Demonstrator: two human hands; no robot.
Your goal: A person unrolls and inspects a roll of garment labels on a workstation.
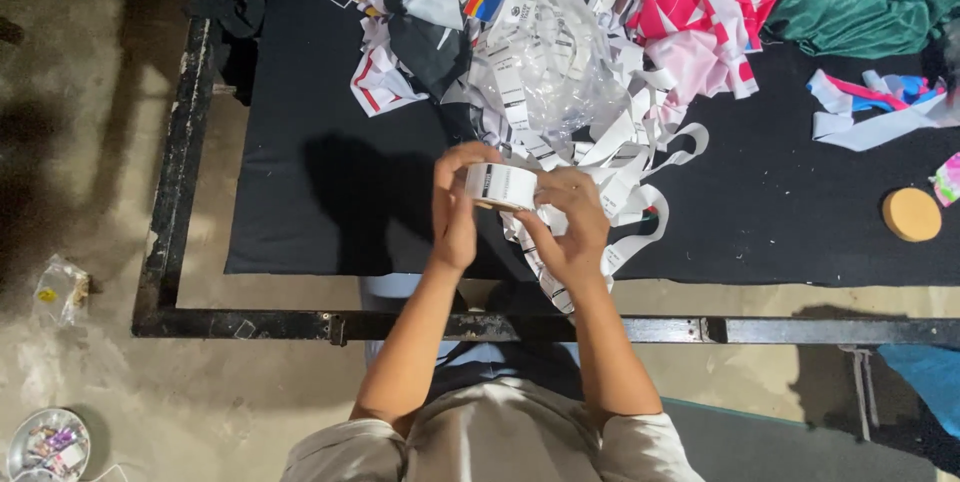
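My left hand (455, 210) and right hand (570, 222) pinch a small label roll (500, 186), fingers closed on its rim; light, probably papery, easily unwinding.

One head-worn camera, single view. It looks almost straight down from above the person's shoulders, close over the left hand (455, 207) and right hand (572, 227), with the table (330, 192) filling the upper frame and floor (90, 142) at left.
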